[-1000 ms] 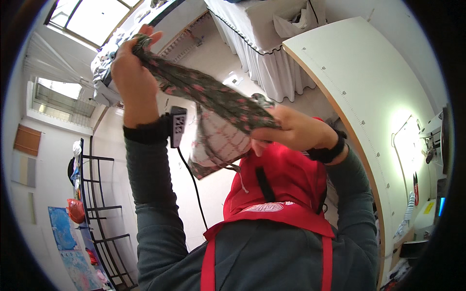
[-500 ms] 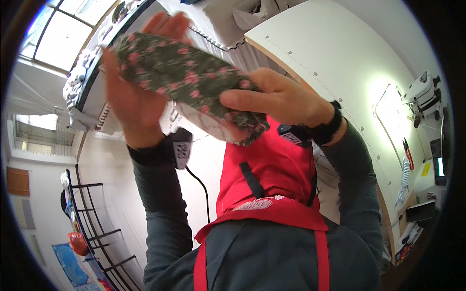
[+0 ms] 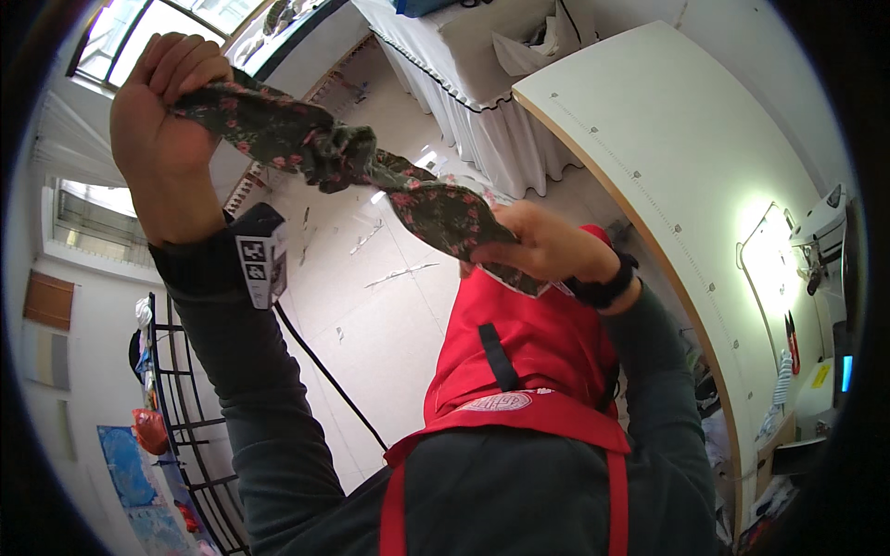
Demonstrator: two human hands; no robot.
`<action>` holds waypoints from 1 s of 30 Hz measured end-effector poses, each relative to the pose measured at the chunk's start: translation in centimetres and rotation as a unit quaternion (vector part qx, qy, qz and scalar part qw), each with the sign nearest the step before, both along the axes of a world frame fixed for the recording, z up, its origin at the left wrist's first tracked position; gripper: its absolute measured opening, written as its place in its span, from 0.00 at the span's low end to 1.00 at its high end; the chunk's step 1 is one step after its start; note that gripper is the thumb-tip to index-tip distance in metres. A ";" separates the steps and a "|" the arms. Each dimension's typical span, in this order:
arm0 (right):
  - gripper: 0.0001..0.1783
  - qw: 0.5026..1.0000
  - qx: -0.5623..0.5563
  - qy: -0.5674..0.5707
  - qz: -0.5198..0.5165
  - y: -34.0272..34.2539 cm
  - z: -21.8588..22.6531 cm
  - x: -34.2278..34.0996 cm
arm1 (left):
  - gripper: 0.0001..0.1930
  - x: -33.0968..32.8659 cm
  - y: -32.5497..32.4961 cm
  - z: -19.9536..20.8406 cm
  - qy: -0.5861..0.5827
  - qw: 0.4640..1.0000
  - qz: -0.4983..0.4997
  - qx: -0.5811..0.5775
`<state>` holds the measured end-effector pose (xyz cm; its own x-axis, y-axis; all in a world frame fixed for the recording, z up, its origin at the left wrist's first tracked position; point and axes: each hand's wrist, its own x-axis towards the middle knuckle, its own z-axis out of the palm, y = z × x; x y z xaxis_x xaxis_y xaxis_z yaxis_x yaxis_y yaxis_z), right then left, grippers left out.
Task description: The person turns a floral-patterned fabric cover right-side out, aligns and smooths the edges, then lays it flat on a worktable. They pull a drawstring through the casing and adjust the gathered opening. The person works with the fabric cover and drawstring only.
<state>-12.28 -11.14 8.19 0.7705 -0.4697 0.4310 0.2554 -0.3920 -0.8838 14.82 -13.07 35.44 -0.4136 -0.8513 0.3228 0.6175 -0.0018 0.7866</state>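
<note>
A dark green floral cloth with pink flowers is stretched in the air between my hands. It is bunched and twisted near its middle, and a pale side shows near the right end. My left hand, raised at the upper left, is closed in a fist round one end. Lower down, in front of my red apron, my right hand grips the other end, with the thumb on top of the cloth. The fingers beneath that end are partly hidden.
A long white table with a wooden edge runs along my right. On its far side are a lit sewing machine and red-handled scissors. A black metal rack stands at the left. Scraps lie on the tiled floor.
My left hand has gone from open fingers behind the cloth to a fist round its end, moving left. The cloth has turned from a broad flat piece into a stretched, twisted strip.
</note>
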 end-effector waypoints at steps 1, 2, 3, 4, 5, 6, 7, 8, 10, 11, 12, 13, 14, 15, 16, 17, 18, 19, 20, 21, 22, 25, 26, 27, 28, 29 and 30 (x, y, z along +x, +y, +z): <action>0.08 0.998 -0.042 -0.027 -0.024 0.3 -0.5 -0.3 | 0.17 0.1 0.2 0.5 0.030 0.992 0.117 0.041; 0.07 0.992 -0.110 -0.029 -0.057 0.6 -1.0 -0.8 | 0.17 0.5 0.1 0.7 -0.006 0.990 0.137 0.044; 0.07 0.991 -0.111 -0.039 -0.067 0.6 -1.6 -1.4 | 0.17 1.1 0.1 0.9 -0.017 0.988 0.147 0.033; 0.07 0.989 -0.120 -0.007 -0.087 0.8 -2.3 -2.0 | 0.17 1.8 -0.1 0.7 -0.015 0.983 0.177 0.043; 0.07 0.985 -0.133 0.027 -0.107 0.9 -3.0 -2.6 | 0.17 2.6 -0.1 0.6 -0.010 0.988 0.144 0.052; 0.07 0.988 -0.116 0.026 -0.096 0.9 -3.6 -3.3 | 0.17 3.3 -0.2 0.5 -0.026 0.987 0.158 0.027; 0.07 0.992 -0.094 0.024 -0.085 1.4 -4.2 -3.8 | 0.17 3.8 -0.3 0.4 -0.028 0.984 0.177 0.019; 0.08 0.994 -0.074 0.010 -0.075 1.7 -4.7 -4.2 | 0.17 4.2 -0.3 0.4 -0.023 0.988 0.154 0.014; 0.15 0.999 0.029 0.036 -0.017 1.8 -5.1 -5.0 | 0.18 4.4 -0.5 1.1 -0.056 0.983 0.172 -0.014; 0.18 0.995 0.089 0.038 0.019 1.5 -5.1 -5.3 | 0.17 4.3 -0.5 1.9 -0.065 0.980 0.187 -0.024; 0.22 0.987 0.143 0.036 0.056 1.2 -5.0 -5.3 | 0.17 4.1 -0.7 3.0 -0.041 0.986 0.159 -0.018; 0.27 0.989 0.136 0.013 0.051 0.7 -4.9 -5.4 | 0.17 4.1 -0.5 4.1 -0.021 0.991 0.132 -0.015; 0.28 0.991 0.127 0.023 0.026 0.2 -4.8 -5.0 | 0.17 4.2 -0.5 5.5 -0.013 0.992 0.123 -0.003; 0.29 0.995 0.080 0.045 0.040 -0.4 -4.7 -4.9 | 0.17 4.5 -0.4 6.5 -0.057 0.986 0.155 -0.005; 0.30 0.995 0.042 0.083 0.044 -1.0 -4.7 -4.6 | 0.17 5.1 -0.1 7.5 -0.071 0.984 0.165 0.009; 0.29 0.996 0.048 0.054 0.057 -1.1 -4.8 -4.4 | 0.17 5.8 -0.1 8.7 -0.072 0.981 0.178 0.007; 0.27 0.995 0.064 0.039 0.060 -1.3 -5.1 -4.0 | 0.17 6.6 0.0 9.9 -0.070 0.982 0.176 0.017; 0.26 0.994 0.078 0.019 0.068 -1.3 -5.5 -3.8 | 0.17 7.5 0.0 10.8 -0.066 0.986 0.147 0.043; 0.24 0.992 0.109 0.020 0.055 -1.2 -6.0 -3.7 | 0.16 8.4 0.1 11.6 -0.274 0.916 0.262 -0.129; 0.23 0.989 0.136 0.017 0.047 -1.1 -6.5 -3.6 | 0.15 9.3 0.4 12.5 -0.458 0.779 0.327 -0.278; 0.21 0.987 0.156 -0.004 0.048 -0.9 -7.1 -3.7 | 0.13 9.8 0.6 13.3 -0.232 0.956 0.165 -0.076; 0.18 0.955 0.294 0.011 0.036 -0.7 -8.5 -3.5 | 0.08 9.8 1.9 14.5 -0.598 0.739 0.267 -0.159; 0.18 0.957 0.283 -0.027 0.056 -0.7 -8.8 -3.3 | 0.08 9.1 2.8 14.3 -0.774 0.456 0.329 -0.290; 0.18 0.957 0.279 -0.053 0.061 -0.7 -9.1 -3.1 | 0.07 8.1 2.4 13.9 -0.788 0.387 0.332 -0.344; 0.18 0.956 0.276 -0.079 0.067 -0.6 -9.2 -2.6 | 0.06 6.9 2.6 13.3 -0.794 0.312 0.340 -0.395; 0.16 0.984 0.162 -0.074 0.021 -0.6 -9.3 -2.3 | 0.09 5.8 2.2 12.3 -0.709 0.497 0.320 -0.384; 0.15 0.983 0.171 -0.070 0.014 -0.7 -9.4 -1.8 | 0.13 4.6 1.8 11.6 -0.594 0.661 0.288 -0.356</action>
